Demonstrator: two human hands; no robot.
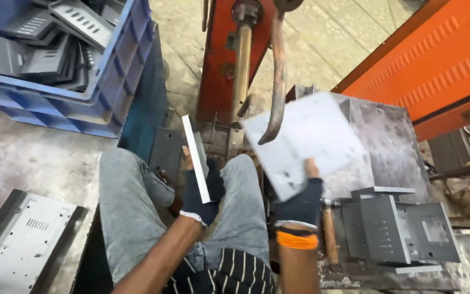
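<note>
Metal fabrication workshop, factory floor. Blue plastic crate [110,81] in the upper left of the frame is stacked with grey stamped sheet-metal brackets [50,43]. Red spot-welding machine [224,60] with a copper electrode arm [278,76] at top centre, orange louvred machine housing [436,60] upper right. Worn steel bench [387,141] with more brackets at right, stained concrete floor [23,152] at left
</note>
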